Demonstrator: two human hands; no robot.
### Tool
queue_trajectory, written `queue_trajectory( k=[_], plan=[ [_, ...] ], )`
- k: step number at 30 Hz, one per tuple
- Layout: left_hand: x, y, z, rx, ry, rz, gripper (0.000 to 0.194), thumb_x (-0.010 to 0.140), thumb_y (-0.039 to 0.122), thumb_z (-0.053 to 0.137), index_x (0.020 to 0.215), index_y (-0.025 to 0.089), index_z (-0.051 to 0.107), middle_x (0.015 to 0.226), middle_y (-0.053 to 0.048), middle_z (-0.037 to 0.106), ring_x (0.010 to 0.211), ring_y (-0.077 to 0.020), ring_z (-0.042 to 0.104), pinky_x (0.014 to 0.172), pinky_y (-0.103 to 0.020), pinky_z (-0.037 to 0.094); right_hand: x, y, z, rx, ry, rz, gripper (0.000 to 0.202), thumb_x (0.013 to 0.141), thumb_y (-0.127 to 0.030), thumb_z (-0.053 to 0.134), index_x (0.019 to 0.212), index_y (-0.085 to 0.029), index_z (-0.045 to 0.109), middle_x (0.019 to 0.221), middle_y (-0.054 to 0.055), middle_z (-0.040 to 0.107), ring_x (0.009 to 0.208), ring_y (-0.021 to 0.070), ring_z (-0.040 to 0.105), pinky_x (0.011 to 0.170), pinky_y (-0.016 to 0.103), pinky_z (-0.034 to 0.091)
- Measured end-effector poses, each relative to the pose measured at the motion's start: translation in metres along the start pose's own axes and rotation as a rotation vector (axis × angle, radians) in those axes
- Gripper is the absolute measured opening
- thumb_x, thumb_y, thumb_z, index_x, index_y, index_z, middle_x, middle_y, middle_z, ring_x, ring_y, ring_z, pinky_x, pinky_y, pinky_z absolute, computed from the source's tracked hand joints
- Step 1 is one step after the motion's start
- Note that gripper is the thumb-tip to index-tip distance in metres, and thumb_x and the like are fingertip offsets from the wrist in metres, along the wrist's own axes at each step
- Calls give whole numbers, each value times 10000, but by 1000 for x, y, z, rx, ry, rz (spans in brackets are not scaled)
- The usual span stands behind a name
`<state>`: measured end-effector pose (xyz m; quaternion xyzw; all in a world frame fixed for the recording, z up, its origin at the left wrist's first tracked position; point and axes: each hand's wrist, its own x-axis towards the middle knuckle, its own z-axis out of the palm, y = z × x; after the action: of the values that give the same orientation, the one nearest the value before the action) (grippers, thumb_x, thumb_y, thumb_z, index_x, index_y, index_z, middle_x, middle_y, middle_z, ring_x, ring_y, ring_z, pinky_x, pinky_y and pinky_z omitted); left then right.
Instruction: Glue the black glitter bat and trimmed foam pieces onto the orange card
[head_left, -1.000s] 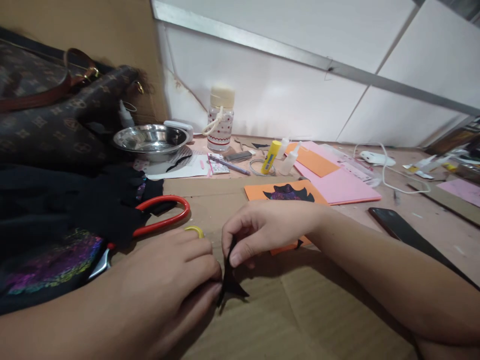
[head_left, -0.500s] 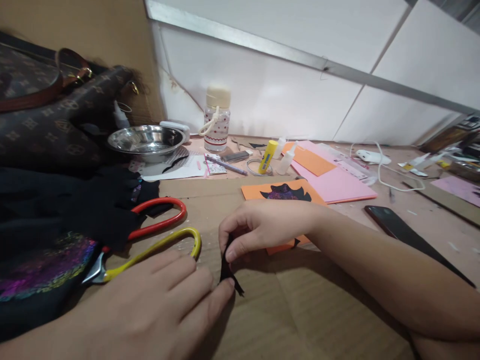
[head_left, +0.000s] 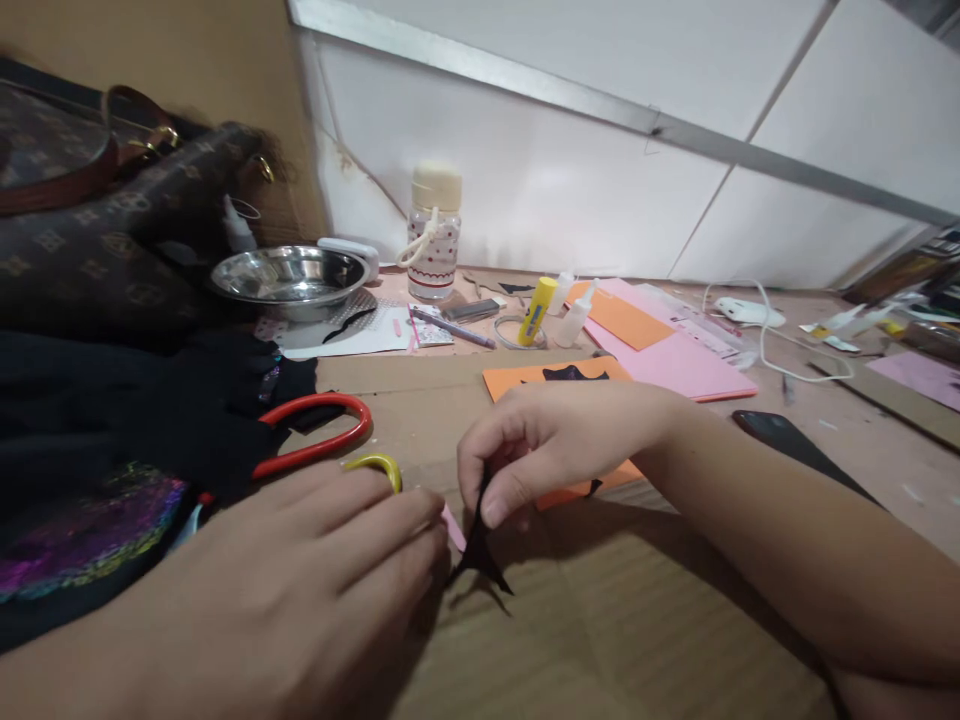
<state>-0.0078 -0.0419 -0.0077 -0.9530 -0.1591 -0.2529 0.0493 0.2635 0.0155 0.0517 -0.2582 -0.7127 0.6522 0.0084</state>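
My right hand (head_left: 551,455) is closed in a pinch on a small black fabric piece (head_left: 478,550) with pointed, forked ends, held just above the cardboard. Beside it on the left, my left hand (head_left: 322,580) has its fingers curled, back towards me. A narrow pink strip (head_left: 453,527) shows between its fingertips and the black piece; whether those fingers grip the strip is hidden. Behind my right wrist lies an orange card (head_left: 510,385) bearing a dark shiny cut-out (head_left: 574,373), partly covered. Scissors with a red handle (head_left: 315,455) and a yellow handle (head_left: 382,462) lie beyond my left hand.
Dark sequined fabric (head_left: 112,470) is heaped on the left, below a brown handbag (head_left: 90,230). A steel bowl (head_left: 289,278), lidded bottle (head_left: 435,235), yellow glue stick (head_left: 537,312) and pink sheets (head_left: 690,372) stand or lie behind. A phone (head_left: 795,450) is at the right.
My right hand has moved slightly right with the black piece, whose forked end now shows more. My left fingers have come off its lower tip, and the pink strip has come into view.
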Motion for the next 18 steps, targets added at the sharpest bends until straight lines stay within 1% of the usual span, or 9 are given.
queue_trajectory(
  k=[4,6,7,9,11,12,14,15,18],
  plan=[
    [16,-11,-3,66,-11,61,424,1038,29,416,912,212,777,928,-9,830,776,-201,714,798,-392,508,0,-1,2,-62,7,49,165,1000,-336,742,1011,-174,717,905,18,717,771,146,681,695,223,573],
    [19,-13,-5,2,-21,16,436,1088,79,422,903,229,786,920,12,832,776,-194,729,806,-394,507,3,0,4,-123,5,52,175,1016,-350,706,1024,-176,717,952,44,738,814,165,686,739,253,581],
    [19,-13,-6,-80,-22,-26,401,1110,127,453,932,248,792,935,34,834,792,-181,739,827,-380,512,4,0,5,-152,8,43,171,1018,-347,697,1016,-177,718,964,51,749,826,169,686,768,265,582],
    [19,-13,-9,-301,-35,-161,244,1102,252,576,1013,310,795,975,92,835,836,-143,757,835,-318,527,5,-3,8,-188,34,10,147,1014,-328,698,976,-186,716,959,45,768,843,167,688,812,265,573],
    [20,-11,-11,-514,-81,-321,122,1019,310,689,995,355,800,928,134,826,806,-104,755,743,-232,531,5,-9,14,-186,95,-15,131,1015,-312,705,949,-199,715,932,23,778,862,159,703,822,244,562],
    [21,-10,-12,-601,-119,-399,114,981,317,703,954,356,806,885,137,821,774,-96,752,688,-203,524,4,-12,17,-178,133,-24,124,1018,-303,712,943,-204,717,911,10,781,865,155,714,819,233,559],
    [24,-9,-13,-738,-233,-535,180,956,352,653,873,329,811,823,109,818,732,-114,755,623,-191,521,4,-19,25,-183,216,-15,116,1024,-288,731,933,-216,724,862,-14,779,847,150,735,797,222,558],
    [26,-9,-13,-788,-290,-592,240,959,394,610,867,315,816,832,82,827,752,-141,770,633,-207,540,5,-21,28,-193,265,-4,121,1026,-291,744,929,-222,725,849,-20,779,828,151,740,774,224,560],
    [30,-11,-13,-876,-381,-732,396,955,537,536,931,282,838,938,0,858,919,-247,803,715,-284,587,5,-21,38,-212,484,-29,118,1032,-343,764,1037,-240,707,855,-21,775,794,168,743,699,244,569]
  ],
)
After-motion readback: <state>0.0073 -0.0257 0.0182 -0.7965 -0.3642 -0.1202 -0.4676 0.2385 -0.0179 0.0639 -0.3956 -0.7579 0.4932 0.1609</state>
